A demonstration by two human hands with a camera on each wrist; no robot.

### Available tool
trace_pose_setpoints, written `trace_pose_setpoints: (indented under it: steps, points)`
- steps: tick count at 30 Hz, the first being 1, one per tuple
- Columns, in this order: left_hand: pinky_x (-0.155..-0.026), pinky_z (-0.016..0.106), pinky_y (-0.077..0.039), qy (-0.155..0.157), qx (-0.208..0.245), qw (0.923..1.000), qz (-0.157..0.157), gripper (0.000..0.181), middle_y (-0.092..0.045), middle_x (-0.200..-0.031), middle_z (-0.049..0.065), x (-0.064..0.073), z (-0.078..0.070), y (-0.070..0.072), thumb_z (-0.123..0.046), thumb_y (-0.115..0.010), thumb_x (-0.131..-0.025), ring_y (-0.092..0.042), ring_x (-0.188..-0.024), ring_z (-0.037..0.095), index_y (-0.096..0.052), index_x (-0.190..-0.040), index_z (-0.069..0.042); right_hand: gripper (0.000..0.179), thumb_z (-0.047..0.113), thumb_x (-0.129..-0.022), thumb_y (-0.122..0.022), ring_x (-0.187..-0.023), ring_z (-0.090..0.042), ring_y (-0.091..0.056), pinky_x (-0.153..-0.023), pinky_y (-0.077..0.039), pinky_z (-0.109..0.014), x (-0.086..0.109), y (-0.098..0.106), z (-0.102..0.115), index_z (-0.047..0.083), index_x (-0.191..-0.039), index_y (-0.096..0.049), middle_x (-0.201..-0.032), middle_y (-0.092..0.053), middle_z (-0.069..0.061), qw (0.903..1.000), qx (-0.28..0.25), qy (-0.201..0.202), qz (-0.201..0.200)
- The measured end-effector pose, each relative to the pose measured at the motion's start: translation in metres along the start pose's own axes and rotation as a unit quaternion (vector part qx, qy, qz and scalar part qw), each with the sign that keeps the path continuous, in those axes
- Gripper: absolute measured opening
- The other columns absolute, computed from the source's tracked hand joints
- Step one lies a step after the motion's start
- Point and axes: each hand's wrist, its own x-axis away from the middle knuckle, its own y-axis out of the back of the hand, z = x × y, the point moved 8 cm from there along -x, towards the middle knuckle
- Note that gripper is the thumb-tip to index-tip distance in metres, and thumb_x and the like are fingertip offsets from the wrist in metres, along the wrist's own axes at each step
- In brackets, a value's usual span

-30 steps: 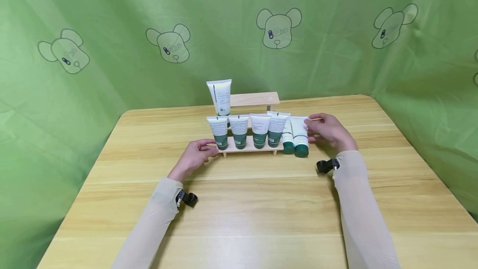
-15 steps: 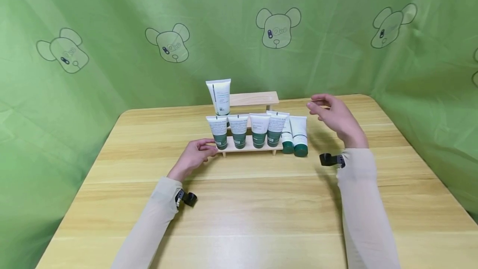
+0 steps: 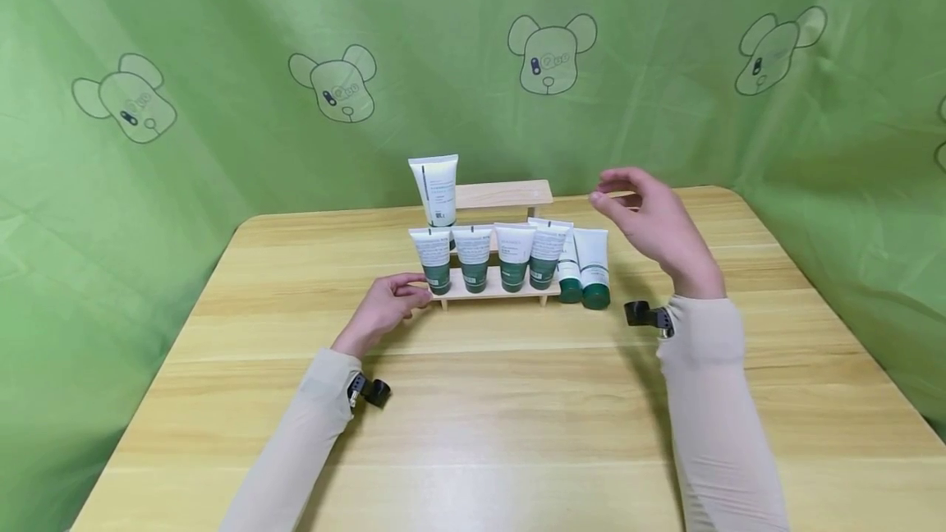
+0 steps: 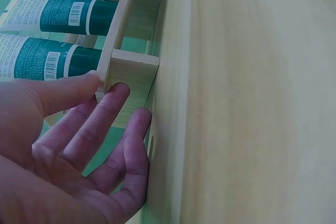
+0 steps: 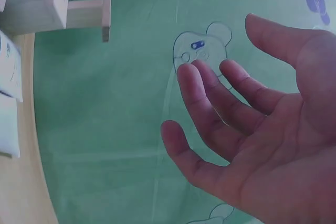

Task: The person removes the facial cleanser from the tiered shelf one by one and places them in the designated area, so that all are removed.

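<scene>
A small tiered wooden rack (image 3: 506, 194) stands at the back of the table. My left hand (image 3: 380, 308) pinches the left end of its lowest shelf, the thumb on the shelf edge and fingers under it in the left wrist view. Several small white-and-green squeeze tubes (image 3: 475, 261) stand cap-down on that shelf; the rightmost one leans. Higher up at the left is a larger white tube (image 3: 434, 191), its cap partly hidden. Two more white tubes (image 3: 594, 261) with green caps are at the rack's right end. Above and right of them my right hand (image 3: 658, 224) hovers, fingers loosely bent, holding nothing.
The wooden table (image 3: 510, 409) extends in front of the rack. A green curtain (image 3: 458, 48) printed with bear heads hangs behind and at both sides. Each wrist carries a black camera (image 3: 646, 316).
My right hand has let go of the outer right-hand tube, risen, and then drifted slightly left toward the rack's upper shelf. The left hand and the tubes stay in place.
</scene>
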Motion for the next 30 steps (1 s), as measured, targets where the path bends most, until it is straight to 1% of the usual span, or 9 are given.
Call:
trace_pose_setpoints:
  steps: [4,9,14,19,23,28,29,30]
  points:
    - [-0.073,0.028,-0.050,-0.003,0.000,1.0000,-0.001,0.041,-0.074,-0.116,0.013,-0.002,0.001,0.001,-0.011,-0.070,-0.097,-0.070,-0.103,0.027,-0.063,-0.137,-0.006,0.062,0.045,-0.102,-0.060,-0.126,-0.034,-0.056,-0.104,-0.045,-0.054,0.001,-0.005,0.011,0.007,-0.149,-0.047,-0.140,-0.058,-0.016,0.9999,0.006,0.014,-0.004]
    - [-0.074,0.028,-0.050,-0.009,-0.006,0.9999,0.001,0.042,-0.073,-0.118,0.015,-0.003,0.000,0.002,-0.012,-0.070,-0.097,-0.070,-0.106,0.029,-0.061,-0.138,-0.004,0.055,0.040,-0.102,-0.063,-0.123,-0.031,-0.059,-0.105,-0.047,-0.051,0.000,-0.012,0.024,0.009,-0.146,-0.051,-0.137,-0.061,-0.013,0.9994,-0.002,0.032,-0.010]
    - [-0.076,0.029,-0.050,-0.005,-0.006,1.0000,-0.002,0.042,-0.073,-0.119,0.017,0.000,-0.001,0.004,-0.012,-0.070,-0.097,-0.069,-0.108,0.031,-0.061,-0.138,-0.004,0.051,0.036,-0.101,-0.065,-0.122,-0.026,-0.058,-0.108,-0.045,-0.048,-0.003,-0.027,0.036,0.011,-0.143,-0.053,-0.135,-0.061,-0.009,0.9983,-0.016,0.056,0.001]
    - [-0.077,0.029,-0.051,-0.006,-0.013,0.9999,-0.001,0.042,-0.074,-0.119,0.016,0.000,0.000,0.004,-0.012,-0.070,-0.097,-0.070,-0.107,0.028,-0.062,-0.138,-0.005,0.048,0.034,-0.101,-0.066,-0.120,-0.024,-0.058,-0.108,-0.046,-0.046,-0.006,-0.041,0.045,0.009,-0.141,-0.055,-0.134,-0.062,-0.008,0.9971,-0.021,0.073,0.008]
    - [-0.075,0.028,-0.051,-0.009,-0.012,0.9999,0.001,0.042,-0.074,-0.118,0.015,-0.001,0.000,0.002,-0.012,-0.070,-0.097,-0.070,-0.105,0.027,-0.062,-0.137,-0.005,0.047,0.034,-0.100,-0.067,-0.119,-0.021,-0.059,-0.107,-0.047,-0.044,-0.008,-0.050,0.051,0.010,-0.140,-0.056,-0.131,-0.063,-0.006,0.9963,-0.021,0.082,0.011]
    - [-0.075,0.028,-0.050,-0.010,-0.003,0.9999,0.003,0.042,-0.073,-0.119,0.016,0.000,0.000,0.000,-0.011,-0.070,-0.097,-0.070,-0.107,0.031,-0.062,-0.137,-0.004,0.044,0.031,-0.100,-0.068,-0.118,-0.021,-0.060,-0.105,-0.047,-0.043,-0.013,-0.059,0.061,0.010,-0.137,-0.058,-0.131,-0.064,-0.007,0.9946,-0.025,0.099,0.016]
    - [-0.076,0.030,-0.051,-0.008,-0.003,1.0000,0.004,0.042,-0.073,-0.120,0.017,0.002,-0.004,0.000,-0.010,-0.069,-0.097,-0.069,-0.109,0.034,-0.061,-0.138,-0.003,0.044,0.030,-0.100,-0.068,-0.118,-0.022,-0.060,-0.105,-0.047,-0.043,-0.014,-0.061,0.063,0.010,-0.137,-0.058,-0.132,-0.064,-0.007,0.9944,-0.024,0.101,0.017]
    - [-0.077,0.031,-0.051,-0.007,-0.002,1.0000,0.004,0.043,-0.072,-0.121,0.018,0.002,-0.004,0.000,-0.010,-0.069,-0.097,-0.068,-0.110,0.036,-0.061,-0.138,-0.003,0.044,0.030,-0.100,-0.068,-0.118,-0.022,-0.060,-0.105,-0.047,-0.043,-0.015,-0.062,0.066,0.010,-0.137,-0.058,-0.132,-0.064,-0.008,0.9944,-0.021,0.102,0.018]
